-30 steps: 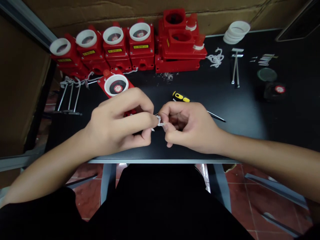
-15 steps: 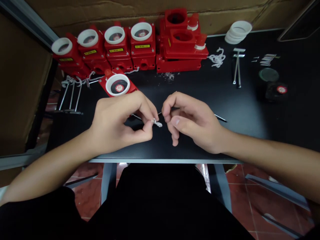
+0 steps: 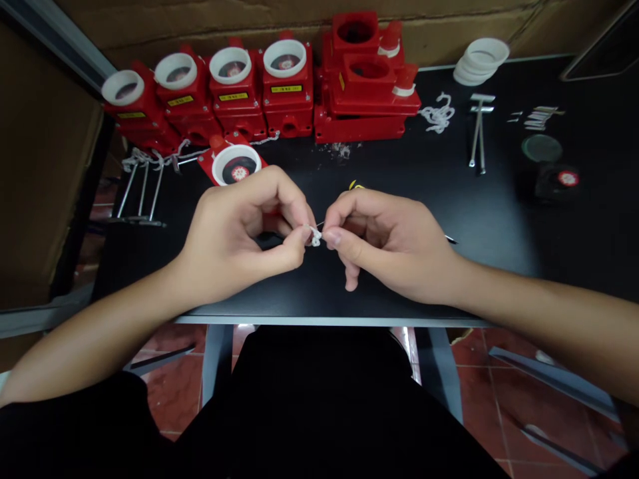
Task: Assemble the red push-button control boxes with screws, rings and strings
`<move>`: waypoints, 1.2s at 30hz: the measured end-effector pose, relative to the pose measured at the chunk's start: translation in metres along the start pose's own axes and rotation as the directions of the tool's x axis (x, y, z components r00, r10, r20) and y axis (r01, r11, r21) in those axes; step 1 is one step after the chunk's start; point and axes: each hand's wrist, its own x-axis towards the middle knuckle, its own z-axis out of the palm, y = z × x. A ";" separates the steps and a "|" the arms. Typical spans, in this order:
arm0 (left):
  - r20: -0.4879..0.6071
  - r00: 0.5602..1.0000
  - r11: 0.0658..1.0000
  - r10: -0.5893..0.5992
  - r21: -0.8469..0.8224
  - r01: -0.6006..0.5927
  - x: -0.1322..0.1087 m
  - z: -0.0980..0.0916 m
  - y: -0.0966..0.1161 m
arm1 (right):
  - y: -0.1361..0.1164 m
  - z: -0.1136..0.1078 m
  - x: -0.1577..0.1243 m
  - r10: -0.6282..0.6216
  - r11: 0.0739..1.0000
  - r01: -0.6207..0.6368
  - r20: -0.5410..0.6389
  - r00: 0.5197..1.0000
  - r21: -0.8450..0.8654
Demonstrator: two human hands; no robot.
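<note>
Between the thumb and fingers of my left hand a short knotted bit of white cord is pinched. From the other side, the thumb and forefinger of my right hand close on the cord's free end, so both hands meet at it above the front of the black table. Behind my right hand shows a small yellow and black piece, mostly hidden. Just beyond my left hand lies a red housing with a white ring, partly covered by the hand.
Several red housings line the back by the cardboard. White rings are stacked at the back right, near loose cord, metal T-shaped rods, small pins and a round glass disc. More rods lie left.
My right hand's thumb and forefinger have closed together on the cord's end, from being apart. The cord's tip has lifted slightly. The yellow and black piece has come into view.
</note>
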 end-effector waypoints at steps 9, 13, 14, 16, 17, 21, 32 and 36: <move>0.083 0.989 0.981 -0.123 -0.139 0.134 -0.002 0.002 -0.004 | 0.001 0.000 0.001 -0.007 1.000 0.007 0.022 1.000 0.003; 0.068 0.984 0.976 -0.167 -0.132 0.175 -0.002 0.002 -0.002 | 0.001 0.000 0.001 -0.022 1.000 0.022 0.009 1.000 0.000; 0.071 0.981 0.972 -0.178 -0.140 0.187 -0.002 0.002 -0.001 | 0.000 -0.001 0.001 -0.021 1.000 0.021 0.007 1.000 -0.002; 0.079 0.978 0.966 -0.196 -0.157 0.206 -0.001 0.001 0.000 | 0.000 -0.001 0.002 -0.005 1.000 0.005 0.011 1.000 -0.004; 0.082 0.975 0.963 -0.205 -0.161 0.216 -0.001 0.001 0.001 | -0.001 -0.001 0.002 0.004 1.000 -0.004 0.012 1.000 -0.003; 0.089 0.971 0.957 -0.221 -0.170 0.233 0.001 0.000 0.001 | -0.003 -0.001 0.002 0.032 0.999 -0.032 0.003 0.999 0.004; 0.060 0.976 0.975 -0.210 -0.062 0.214 0.001 0.004 -0.001 | -0.003 -0.001 0.002 -0.002 1.000 0.002 -0.023 1.000 0.001; 0.034 0.974 0.975 -0.222 -0.013 0.223 0.002 0.004 0.001 | -0.001 -0.002 0.002 0.000 1.000 0.000 0.009 1.000 -0.016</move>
